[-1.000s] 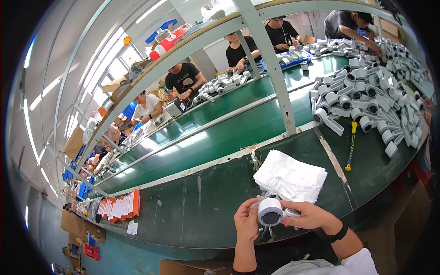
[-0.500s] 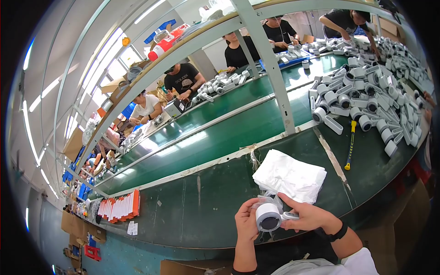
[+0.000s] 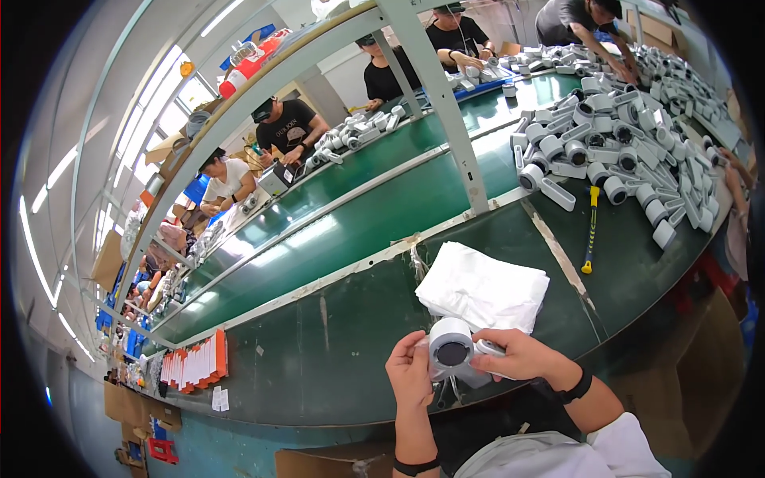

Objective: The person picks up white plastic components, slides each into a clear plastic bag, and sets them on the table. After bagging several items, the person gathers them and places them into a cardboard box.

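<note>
Hands meet just above the bench's near edge, at six o'clock in the head view. The left hand (image 3: 410,373) cups the left side of a white cylindrical device (image 3: 452,352) whose dark round face points up at the camera, and the right hand (image 3: 518,356) wraps its right side, fingers closed on the handle-like part. Over the last second the device has sat slightly lower and turned a little more face-on, while both hands have kept their hold; my judgement is that the work on it is still a check or adjustment in hand.

Touching the device's far side, at about one o'clock from it, lies a stack of white cloths (image 3: 484,288) on the dark green bench (image 3: 335,350). Farther off at two o'clock a yellow-handled tool (image 3: 590,231) lies alone, and beyond it a pile of similar white devices (image 3: 629,143) covers the bench. At twelve o'clock runs the green conveyor belt (image 3: 358,215), with other workers seated behind it.
</note>
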Demonstrator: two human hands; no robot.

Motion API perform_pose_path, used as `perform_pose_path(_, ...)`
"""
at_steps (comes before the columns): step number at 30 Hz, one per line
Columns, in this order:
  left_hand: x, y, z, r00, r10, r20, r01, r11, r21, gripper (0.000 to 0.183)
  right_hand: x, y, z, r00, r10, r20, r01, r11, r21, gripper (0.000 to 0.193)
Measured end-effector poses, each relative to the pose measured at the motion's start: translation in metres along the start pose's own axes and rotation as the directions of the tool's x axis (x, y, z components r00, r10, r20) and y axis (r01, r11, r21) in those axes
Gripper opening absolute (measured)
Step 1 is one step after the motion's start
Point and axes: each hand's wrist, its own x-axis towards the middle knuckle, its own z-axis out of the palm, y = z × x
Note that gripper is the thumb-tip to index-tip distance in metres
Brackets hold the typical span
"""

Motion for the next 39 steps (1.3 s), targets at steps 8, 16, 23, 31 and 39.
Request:
perform_pose_path(8, 0.004, 0.000, 0.000, 0.992, 0.101, -0.073, -0.087, 0.982, 0.168, 0.013, -0.012, -0.007, -0.008, 0.998, -0.047, -0.052, 0.051, 0.995, 0.084, 0.065)
perform_pose_path(16, 0.006, 0.011, 0.005, 0.995, -0.031, 0.095, 0.022, 0.995, 0.095, 0.017, -0.013, -0.028, -0.016, 0.979, 0.053, 0.199, 0.036, 0.908, -0.417, 0.099)
perform_pose_path(23, 0.001, 0.029, 0.000, 0.983, -0.046, 0.179, 0.012, 0.982, 0.189, 0.016, 0.005, -0.019, -0.012, 0.969, 0.201, 0.142, -0.130, 0.908, -0.397, 0.063)
perform_pose_path(31, -0.005, 0.029, -0.003, 0.892, 0.367, 0.263, -0.451, 0.711, 0.539, 0.021, 0.004, -0.008, 0.014, 0.998, 0.007, -0.068, -0.045, 0.808, -0.587, 0.062)
perform_pose_path(39, -0.012, 0.017, 0.016, 0.649, 0.574, 0.499, -0.717, 0.243, 0.653, 0.027, 0.022, 0.030, 0.032, 0.938, -0.244, -0.247, 0.092, 0.860, -0.502, 0.066)
